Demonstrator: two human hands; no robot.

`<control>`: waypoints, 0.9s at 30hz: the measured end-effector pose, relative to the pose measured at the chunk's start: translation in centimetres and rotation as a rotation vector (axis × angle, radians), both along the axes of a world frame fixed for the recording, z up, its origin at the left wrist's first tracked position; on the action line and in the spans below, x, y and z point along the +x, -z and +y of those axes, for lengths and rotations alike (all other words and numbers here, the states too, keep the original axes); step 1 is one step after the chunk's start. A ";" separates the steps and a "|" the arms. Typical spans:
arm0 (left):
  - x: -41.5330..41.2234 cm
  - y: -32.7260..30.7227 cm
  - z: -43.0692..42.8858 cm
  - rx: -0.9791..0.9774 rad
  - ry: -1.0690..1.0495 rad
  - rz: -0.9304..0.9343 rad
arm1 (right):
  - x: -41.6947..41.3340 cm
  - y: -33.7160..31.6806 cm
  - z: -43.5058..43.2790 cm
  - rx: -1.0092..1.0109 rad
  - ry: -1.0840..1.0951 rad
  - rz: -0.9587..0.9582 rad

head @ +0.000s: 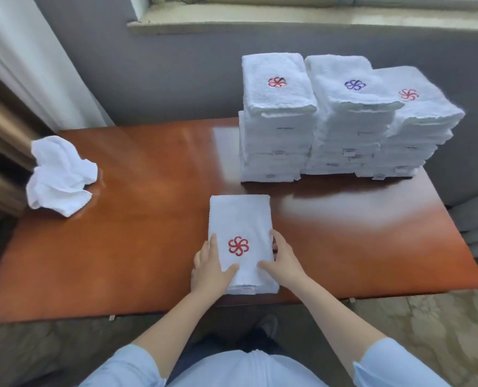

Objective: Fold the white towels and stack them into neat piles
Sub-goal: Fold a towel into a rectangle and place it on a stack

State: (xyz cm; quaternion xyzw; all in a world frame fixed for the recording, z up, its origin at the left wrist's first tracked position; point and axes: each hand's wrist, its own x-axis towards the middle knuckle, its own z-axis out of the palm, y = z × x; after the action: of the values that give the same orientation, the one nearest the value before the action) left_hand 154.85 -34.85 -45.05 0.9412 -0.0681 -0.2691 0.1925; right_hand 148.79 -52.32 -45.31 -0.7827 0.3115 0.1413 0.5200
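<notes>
A folded white towel with a red pinwheel emblem lies near the front edge of the wooden table. My left hand grips its left edge, thumb on top and fingers along the side. My right hand grips the right edge the same way. Three tall piles of folded towels stand at the back right: the left pile, the middle pile with a blue emblem on top, the right pile. A crumpled unfolded towel sits at the table's left edge.
A grey wall and a window sill run behind the table. A white curtain hangs at the left. Patterned floor shows in front and to the right of the table.
</notes>
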 end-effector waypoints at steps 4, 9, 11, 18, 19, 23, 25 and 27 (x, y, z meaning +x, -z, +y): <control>1.1 -0.8 1.1 -0.246 -0.073 0.149 | -0.2 -0.6 0.3 0.140 0.043 -0.024; 2.5 -1.9 2.3 -0.538 -0.239 0.384 | -2.0 -1.1 0.2 0.280 0.075 0.014; 2.1 -2.3 3.0 -0.579 -0.297 0.477 | -3.0 -1.0 0.2 0.294 0.085 0.027; -0.7 -1.5 6.2 -0.599 -0.217 0.573 | -8.0 0.1 2.0 0.290 0.095 0.033; -1.0 -1.4 6.4 -0.613 -0.207 0.581 | -8.5 0.2 2.3 0.288 0.088 0.021; -1.6 -1.7 7.1 -0.646 -0.164 0.649 | -9.6 -0.4 2.6 0.305 0.067 0.018; -1.9 -2.2 7.4 -0.626 -0.117 0.678 | -10.1 -0.8 2.5 0.326 0.057 0.051; -2.3 -2.8 7.5 -0.583 -0.086 0.684 | -10.7 -1.4 2.7 0.347 0.029 0.071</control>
State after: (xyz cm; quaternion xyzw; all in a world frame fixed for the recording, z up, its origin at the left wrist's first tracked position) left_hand 152.54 -27.33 -42.24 0.7065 -0.0343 -0.5261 0.4721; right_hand 138.13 -49.62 -43.87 -0.6712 0.3116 0.2129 0.6380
